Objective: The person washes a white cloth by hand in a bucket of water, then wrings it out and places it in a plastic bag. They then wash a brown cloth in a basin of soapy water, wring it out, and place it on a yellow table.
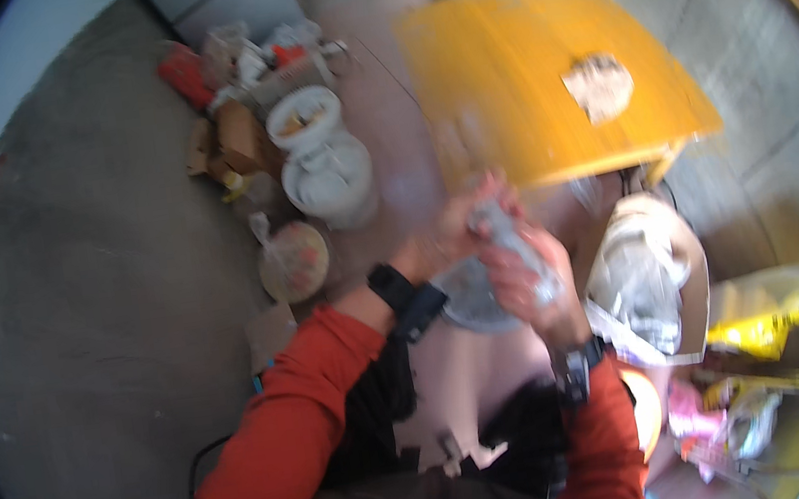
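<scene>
Both hands are raised together in front of me, blurred by motion. My right hand is closed on a pale grey, glossy thing, perhaps wet cloth or thin plastic; its kind cannot be told. Against its upper end lies my left hand, whose fingers are too blurred to show their grip. Below and behind the hands is a round grey basin or lid, partly hidden by them. Dark bands with small devices circle both wrists.
A yellow wooden table stands ahead, a torn piece of cardboard on it. At left are white buckets, an open cardboard box and a bagged round container. A bag-lined box and yellow plastic bag are at right.
</scene>
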{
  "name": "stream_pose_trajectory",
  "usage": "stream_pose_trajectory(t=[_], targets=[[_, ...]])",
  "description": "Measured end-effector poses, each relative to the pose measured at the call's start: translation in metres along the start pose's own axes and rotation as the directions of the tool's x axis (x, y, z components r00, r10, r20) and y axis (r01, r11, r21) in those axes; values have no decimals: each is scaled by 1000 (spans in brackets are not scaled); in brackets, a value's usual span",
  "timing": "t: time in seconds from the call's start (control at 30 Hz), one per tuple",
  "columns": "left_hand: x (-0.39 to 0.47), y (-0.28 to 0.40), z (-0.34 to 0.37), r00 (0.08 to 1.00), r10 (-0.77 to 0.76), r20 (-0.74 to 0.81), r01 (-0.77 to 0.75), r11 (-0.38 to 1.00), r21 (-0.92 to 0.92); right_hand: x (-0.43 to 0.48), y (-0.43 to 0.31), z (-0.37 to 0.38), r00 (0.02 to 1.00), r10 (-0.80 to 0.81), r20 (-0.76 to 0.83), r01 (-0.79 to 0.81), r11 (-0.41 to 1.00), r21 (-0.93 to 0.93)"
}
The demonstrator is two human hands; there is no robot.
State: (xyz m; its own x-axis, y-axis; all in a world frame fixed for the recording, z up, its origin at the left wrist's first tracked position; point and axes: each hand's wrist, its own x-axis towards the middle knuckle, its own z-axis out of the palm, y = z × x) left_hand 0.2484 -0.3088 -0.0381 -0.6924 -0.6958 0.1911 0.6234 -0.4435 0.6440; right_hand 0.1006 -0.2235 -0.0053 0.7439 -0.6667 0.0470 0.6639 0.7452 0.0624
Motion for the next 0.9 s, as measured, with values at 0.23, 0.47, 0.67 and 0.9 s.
stream_pose_trajectory(t=[0.23, 0.47, 0.67, 0.9], targets=[[1, 7, 7, 969, -98, -227, 143, 971, 192, 7, -5, -19, 905, -73, -420, -145, 874, -463], [5, 2, 3, 944, -58, -325, 177, 920, 350, 18, -3, -34, 815, -323, -481, -207, 614, -762], [8, -13, -3, 896, 43, -442, 199, 852, 484, 27, -3, -56, 722, -524, -453, -322, 325, -889], [7, -28, -7, 817, 143, -559, 201, 837, 509, 33, -1, -72, 691, -635, -346, -305, 178, -936]])
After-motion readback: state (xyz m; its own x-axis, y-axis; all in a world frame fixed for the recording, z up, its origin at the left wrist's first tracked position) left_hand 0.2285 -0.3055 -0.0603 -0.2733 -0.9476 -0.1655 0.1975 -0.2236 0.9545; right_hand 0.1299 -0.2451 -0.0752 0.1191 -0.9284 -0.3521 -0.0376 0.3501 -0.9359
